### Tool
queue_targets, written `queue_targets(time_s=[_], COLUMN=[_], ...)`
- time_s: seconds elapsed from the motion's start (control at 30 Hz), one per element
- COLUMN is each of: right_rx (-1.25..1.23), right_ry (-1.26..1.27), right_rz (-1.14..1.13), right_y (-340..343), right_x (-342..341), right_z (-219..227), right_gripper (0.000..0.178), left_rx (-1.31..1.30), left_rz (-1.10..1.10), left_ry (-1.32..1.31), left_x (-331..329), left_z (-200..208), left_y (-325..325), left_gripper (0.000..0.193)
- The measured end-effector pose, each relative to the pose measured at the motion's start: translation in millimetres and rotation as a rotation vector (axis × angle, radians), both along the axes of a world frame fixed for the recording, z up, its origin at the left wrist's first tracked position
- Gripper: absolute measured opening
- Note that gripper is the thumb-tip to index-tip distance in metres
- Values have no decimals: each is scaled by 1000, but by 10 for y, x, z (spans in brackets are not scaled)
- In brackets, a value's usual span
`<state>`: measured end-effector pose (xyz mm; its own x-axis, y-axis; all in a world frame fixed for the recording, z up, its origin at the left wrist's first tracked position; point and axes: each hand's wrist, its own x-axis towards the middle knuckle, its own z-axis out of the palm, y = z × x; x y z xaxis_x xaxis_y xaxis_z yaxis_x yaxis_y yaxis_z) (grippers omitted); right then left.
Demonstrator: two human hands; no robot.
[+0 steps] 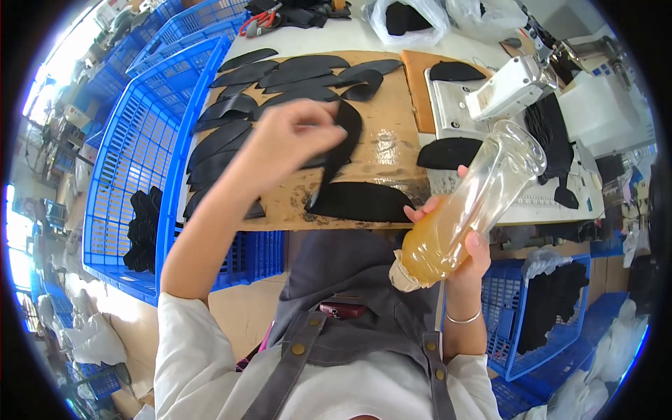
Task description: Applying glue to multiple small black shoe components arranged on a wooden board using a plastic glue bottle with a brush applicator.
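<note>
Over the work board, my left hand (297, 136) is closed in a pinch, somewhat blurred, on a curved black piece of material (348, 136) that lifts off the board. Just below lies a flat black piece (364, 201) at the board's near edge. My right hand (470, 264) grips a clear bottle (483, 185), fingers behind it and thumb in front. The bottle is tilted, its wide clear end up to the right. Yellowish liquid fills its lower part, and a tan wrapped end (406, 274) points down to the left.
Several black pieces (224, 143) overlap on the brown board (385, 105). A white sewing machine (511, 87) stands at the right, with black pieces beside it. Blue crates (140, 154) flank the table on the left and lower right (504, 315). Red-handled scissors (260, 21) lie at the back.
</note>
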<state>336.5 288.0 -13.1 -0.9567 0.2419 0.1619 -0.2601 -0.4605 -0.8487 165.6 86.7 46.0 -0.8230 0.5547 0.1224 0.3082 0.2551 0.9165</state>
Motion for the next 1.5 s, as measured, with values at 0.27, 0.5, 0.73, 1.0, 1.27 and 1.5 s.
queue_targets(time_s=[0.27,0.5,0.73,1.0,1.27,1.5], right_rx=[-106,-359,-252,-367,-344,-468], right_ry=[167,-67,-162,-76,-176,-68], right_rz=[257,528,397,191,-17,122], right_y=[110,180,-5,179,189,299], right_x=[-845,-1529,-1825,-1655,-1420,-1087], right_z=[556,290,330,201,330,460], right_gripper=[76,45,42,45,48,48], left_rx=[371,166,118,-87,-272,-586], left_rz=[261,361,380,555,523,261], left_ry=[56,323,203,730,722,713], left_x=[-718,-1062,-1476,-1808,-1809,-1565], left_z=[555,598,354,176,-74,-353], left_y=[-553,-255,-81,322,1129,1700], left_gripper=[35,34,30,20,17,27])
